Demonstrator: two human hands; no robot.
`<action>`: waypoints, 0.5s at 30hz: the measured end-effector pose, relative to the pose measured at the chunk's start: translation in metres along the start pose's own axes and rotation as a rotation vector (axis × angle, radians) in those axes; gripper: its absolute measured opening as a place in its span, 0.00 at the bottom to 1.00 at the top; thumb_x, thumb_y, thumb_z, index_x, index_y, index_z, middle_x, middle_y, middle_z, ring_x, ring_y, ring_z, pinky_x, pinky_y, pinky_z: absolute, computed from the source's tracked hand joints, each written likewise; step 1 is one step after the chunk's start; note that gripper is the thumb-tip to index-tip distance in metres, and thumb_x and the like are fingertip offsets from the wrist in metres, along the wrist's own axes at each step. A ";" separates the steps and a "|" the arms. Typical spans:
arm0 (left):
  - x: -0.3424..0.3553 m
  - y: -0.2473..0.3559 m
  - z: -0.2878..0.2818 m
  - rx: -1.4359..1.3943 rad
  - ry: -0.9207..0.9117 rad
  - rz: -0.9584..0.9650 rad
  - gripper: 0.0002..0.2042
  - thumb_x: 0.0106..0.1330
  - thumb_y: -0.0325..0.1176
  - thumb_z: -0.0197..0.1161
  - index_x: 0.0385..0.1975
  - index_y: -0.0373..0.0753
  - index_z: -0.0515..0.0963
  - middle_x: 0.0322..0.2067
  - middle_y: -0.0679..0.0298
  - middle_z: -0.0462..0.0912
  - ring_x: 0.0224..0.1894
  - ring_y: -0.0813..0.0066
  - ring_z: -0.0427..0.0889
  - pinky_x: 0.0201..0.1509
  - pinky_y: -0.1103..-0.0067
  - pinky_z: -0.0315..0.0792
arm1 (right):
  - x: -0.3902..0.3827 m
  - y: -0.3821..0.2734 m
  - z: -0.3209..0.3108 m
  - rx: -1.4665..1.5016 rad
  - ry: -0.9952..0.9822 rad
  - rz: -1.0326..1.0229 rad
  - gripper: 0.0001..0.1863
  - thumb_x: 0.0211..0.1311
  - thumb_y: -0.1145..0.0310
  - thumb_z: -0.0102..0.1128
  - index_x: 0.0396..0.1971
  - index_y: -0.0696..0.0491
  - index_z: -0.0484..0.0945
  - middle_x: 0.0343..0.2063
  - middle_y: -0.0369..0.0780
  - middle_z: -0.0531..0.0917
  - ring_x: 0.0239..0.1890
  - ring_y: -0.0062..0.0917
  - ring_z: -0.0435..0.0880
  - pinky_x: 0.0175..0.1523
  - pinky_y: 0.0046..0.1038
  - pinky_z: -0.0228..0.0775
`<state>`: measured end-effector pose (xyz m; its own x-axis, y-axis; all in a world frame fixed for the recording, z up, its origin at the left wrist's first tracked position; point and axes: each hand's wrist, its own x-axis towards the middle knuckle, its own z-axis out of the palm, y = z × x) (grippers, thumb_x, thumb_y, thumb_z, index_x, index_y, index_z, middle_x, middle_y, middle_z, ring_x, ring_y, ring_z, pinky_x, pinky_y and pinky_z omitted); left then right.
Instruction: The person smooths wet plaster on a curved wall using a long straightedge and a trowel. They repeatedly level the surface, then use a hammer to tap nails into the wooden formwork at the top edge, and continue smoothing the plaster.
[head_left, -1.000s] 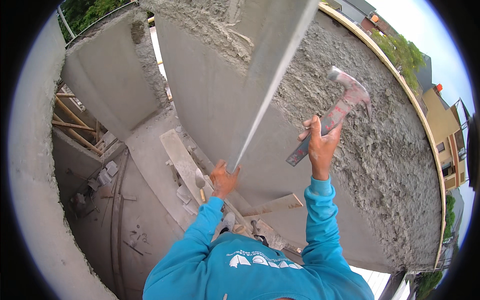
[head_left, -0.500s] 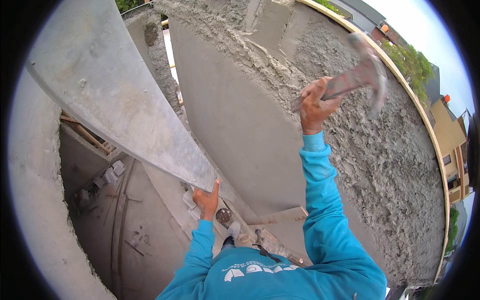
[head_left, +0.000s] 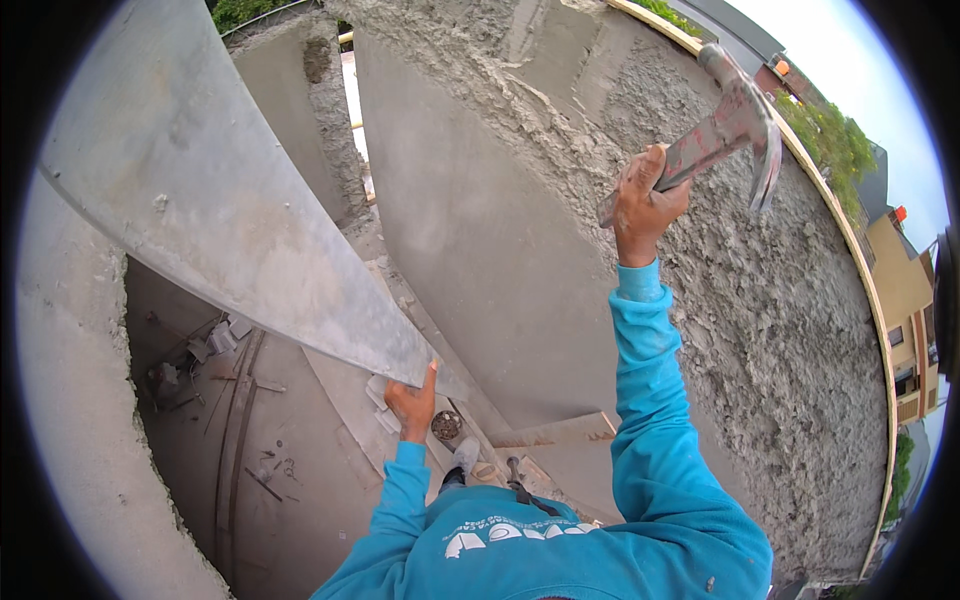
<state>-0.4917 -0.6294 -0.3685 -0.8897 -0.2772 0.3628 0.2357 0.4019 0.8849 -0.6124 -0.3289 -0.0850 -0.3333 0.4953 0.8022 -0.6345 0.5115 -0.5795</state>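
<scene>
My right hand [head_left: 645,205] is raised at the upper right, its fingers wrapped round the handle of a claw hammer [head_left: 725,125]. The hammer's red-streaked, mortar-smeared head points to the upper right, its claw turned down. It is held over a rough plastered wall [head_left: 800,330]. Lower down, my left hand [head_left: 411,405] grips the near bottom edge of a long grey panel [head_left: 230,210], one finger laid up along its edge. The panel slants from the upper left to near the middle. Its surface looks smooth, with small specks of mortar.
A smooth grey wall face [head_left: 480,230] stands beyond the panel. At the lower left a rough-edged opening drops to a floor [head_left: 310,450] with debris. A small round container [head_left: 446,425] stands by my foot [head_left: 466,453]. A wooden strip [head_left: 868,290] edges the rough wall.
My right hand and the hammer have risen slightly and shifted a little right. My left hand stays at the panel's edge.
</scene>
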 end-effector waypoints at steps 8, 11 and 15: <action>-0.001 -0.002 0.008 0.019 -0.020 -0.042 0.15 0.58 0.35 0.78 0.38 0.30 0.86 0.38 0.49 0.88 0.42 0.49 0.86 0.46 0.62 0.77 | -0.061 0.101 -0.053 -0.875 -0.480 0.074 0.14 0.73 0.62 0.58 0.40 0.60 0.73 0.22 0.55 0.81 0.27 0.55 0.83 0.32 0.46 0.71; -0.002 -0.002 -0.004 0.046 -0.034 -0.048 0.16 0.58 0.36 0.78 0.39 0.30 0.86 0.38 0.50 0.88 0.41 0.50 0.86 0.45 0.62 0.77 | -0.026 0.023 -0.019 -0.565 -0.283 0.098 0.13 0.73 0.63 0.58 0.40 0.60 0.73 0.22 0.54 0.81 0.26 0.51 0.83 0.31 0.45 0.70; -0.009 -0.002 0.001 -0.006 -0.005 -0.043 0.16 0.58 0.36 0.78 0.39 0.30 0.86 0.37 0.50 0.88 0.41 0.50 0.86 0.45 0.63 0.77 | -0.020 0.006 -0.006 -0.402 -0.112 -0.090 0.12 0.71 0.65 0.60 0.41 0.59 0.73 0.23 0.54 0.82 0.26 0.50 0.84 0.31 0.46 0.72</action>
<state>-0.4848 -0.6272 -0.3738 -0.9010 -0.2896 0.3231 0.1995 0.3849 0.9012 -0.6055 -0.3311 -0.1055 -0.3769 0.3684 0.8498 -0.3493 0.7932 -0.4988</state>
